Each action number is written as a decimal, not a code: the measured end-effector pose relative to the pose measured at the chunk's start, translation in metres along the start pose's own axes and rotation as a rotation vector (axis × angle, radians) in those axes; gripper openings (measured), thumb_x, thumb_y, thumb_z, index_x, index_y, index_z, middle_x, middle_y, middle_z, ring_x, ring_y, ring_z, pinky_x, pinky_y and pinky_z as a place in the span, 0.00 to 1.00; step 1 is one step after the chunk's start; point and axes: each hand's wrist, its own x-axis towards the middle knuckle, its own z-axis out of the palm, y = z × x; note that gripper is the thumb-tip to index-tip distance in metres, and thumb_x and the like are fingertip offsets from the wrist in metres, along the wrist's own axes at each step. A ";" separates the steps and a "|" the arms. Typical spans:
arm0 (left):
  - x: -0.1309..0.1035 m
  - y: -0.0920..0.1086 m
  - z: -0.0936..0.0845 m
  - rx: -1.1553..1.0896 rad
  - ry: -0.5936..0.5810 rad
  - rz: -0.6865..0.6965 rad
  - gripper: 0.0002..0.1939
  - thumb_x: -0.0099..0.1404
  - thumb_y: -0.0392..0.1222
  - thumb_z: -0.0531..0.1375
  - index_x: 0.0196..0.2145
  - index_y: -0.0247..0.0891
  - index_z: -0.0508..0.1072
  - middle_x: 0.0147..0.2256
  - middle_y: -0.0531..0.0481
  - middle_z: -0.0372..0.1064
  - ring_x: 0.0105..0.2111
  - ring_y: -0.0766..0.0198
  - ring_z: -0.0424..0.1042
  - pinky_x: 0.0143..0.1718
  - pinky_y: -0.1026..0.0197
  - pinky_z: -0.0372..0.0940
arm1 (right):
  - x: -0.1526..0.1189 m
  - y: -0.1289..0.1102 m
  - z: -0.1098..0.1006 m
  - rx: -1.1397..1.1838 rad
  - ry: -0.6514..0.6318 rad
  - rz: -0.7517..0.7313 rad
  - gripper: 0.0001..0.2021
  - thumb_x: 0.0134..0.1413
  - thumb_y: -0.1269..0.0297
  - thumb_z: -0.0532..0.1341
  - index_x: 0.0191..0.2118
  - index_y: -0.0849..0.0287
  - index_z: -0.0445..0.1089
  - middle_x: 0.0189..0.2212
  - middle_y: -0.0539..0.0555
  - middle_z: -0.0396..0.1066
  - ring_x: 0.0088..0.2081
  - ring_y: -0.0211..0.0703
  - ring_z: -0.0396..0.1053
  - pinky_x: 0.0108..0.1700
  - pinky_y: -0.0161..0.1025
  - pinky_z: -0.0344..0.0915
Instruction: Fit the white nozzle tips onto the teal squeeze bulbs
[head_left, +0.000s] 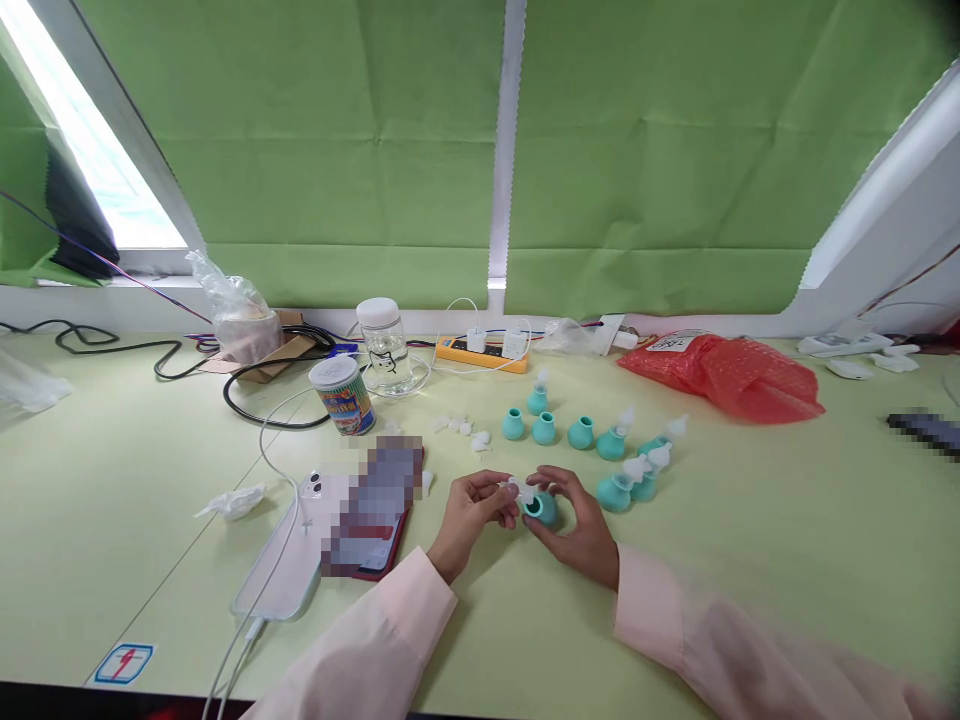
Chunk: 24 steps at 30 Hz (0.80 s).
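My right hand [585,530] is wrapped around a small teal squeeze bulb [545,512], its open neck tilted toward the left. My left hand [474,508] pinches a translucent white nozzle [525,493] right at the bulb's mouth; whether it enters the opening I cannot tell. Beyond my hands stand open-necked teal bulbs [544,429] with nothing in their mouths. To the right and behind are more teal bulbs [615,492] fitted with white nozzles [637,468], some lying tilted. Small loose white pieces [466,429] are scattered left of the bulbs.
On the left lie a white phone [281,560] with a charging cable and a red-edged phone [379,510]. Behind them stand a printed tub [343,398] and a clear jar [386,350]. An orange power strip [480,355] and a red plastic bag [727,378] are along the back.
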 end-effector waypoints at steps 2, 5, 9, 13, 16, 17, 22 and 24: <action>0.001 0.001 0.001 0.045 0.014 0.015 0.15 0.47 0.43 0.62 0.30 0.29 0.67 0.18 0.51 0.65 0.16 0.70 0.62 0.20 0.65 0.57 | 0.003 -0.003 -0.003 -0.051 0.007 -0.029 0.13 0.41 0.69 0.59 0.38 0.57 0.62 0.32 0.54 0.65 0.34 0.42 0.63 0.36 0.41 0.63; 0.001 0.002 0.000 0.069 0.007 0.016 0.16 0.47 0.44 0.62 0.29 0.29 0.67 0.17 0.51 0.64 0.16 0.71 0.61 0.20 0.65 0.57 | 0.006 -0.005 -0.004 -0.079 -0.023 -0.090 0.09 0.44 0.69 0.57 0.36 0.57 0.64 0.29 0.54 0.64 0.34 0.42 0.63 0.35 0.40 0.62; 0.002 0.002 0.000 0.112 0.007 0.004 0.16 0.46 0.45 0.61 0.29 0.29 0.67 0.16 0.51 0.64 0.15 0.70 0.62 0.19 0.66 0.58 | 0.002 -0.002 -0.002 -0.133 -0.083 -0.126 0.12 0.46 0.70 0.54 0.40 0.58 0.61 0.31 0.55 0.61 0.33 0.41 0.62 0.33 0.38 0.63; 0.003 -0.002 0.002 0.175 0.031 -0.026 0.17 0.45 0.46 0.62 0.28 0.29 0.66 0.15 0.52 0.64 0.13 0.70 0.61 0.17 0.66 0.57 | -0.001 0.004 0.001 -0.259 -0.073 -0.131 0.13 0.42 0.73 0.55 0.38 0.59 0.59 0.29 0.53 0.59 0.31 0.40 0.62 0.29 0.36 0.62; 0.004 -0.006 0.003 0.177 0.014 -0.052 0.18 0.45 0.48 0.62 0.27 0.29 0.66 0.15 0.51 0.65 0.13 0.69 0.62 0.16 0.66 0.58 | -0.001 0.006 0.001 -0.310 -0.037 -0.100 0.14 0.38 0.76 0.53 0.37 0.59 0.59 0.29 0.53 0.58 0.30 0.40 0.62 0.28 0.35 0.61; 0.004 -0.006 0.004 0.177 0.009 -0.044 0.18 0.45 0.48 0.62 0.27 0.30 0.66 0.16 0.51 0.65 0.14 0.68 0.63 0.17 0.65 0.58 | -0.001 0.006 0.001 -0.308 -0.028 -0.083 0.14 0.37 0.77 0.53 0.36 0.59 0.60 0.30 0.54 0.58 0.30 0.40 0.62 0.29 0.35 0.61; 0.003 -0.009 0.003 0.196 -0.024 0.038 0.18 0.45 0.47 0.62 0.30 0.29 0.67 0.19 0.49 0.66 0.18 0.66 0.67 0.20 0.64 0.61 | 0.002 -0.001 0.002 -0.164 -0.040 0.035 0.11 0.34 0.76 0.55 0.30 0.59 0.61 0.28 0.52 0.59 0.30 0.39 0.62 0.30 0.35 0.60; 0.002 -0.008 0.003 0.215 -0.051 0.046 0.19 0.46 0.47 0.62 0.30 0.29 0.67 0.19 0.49 0.67 0.19 0.65 0.68 0.21 0.64 0.62 | 0.004 -0.004 0.002 -0.087 -0.079 0.111 0.08 0.33 0.75 0.56 0.27 0.59 0.61 0.25 0.51 0.61 0.29 0.38 0.61 0.29 0.34 0.60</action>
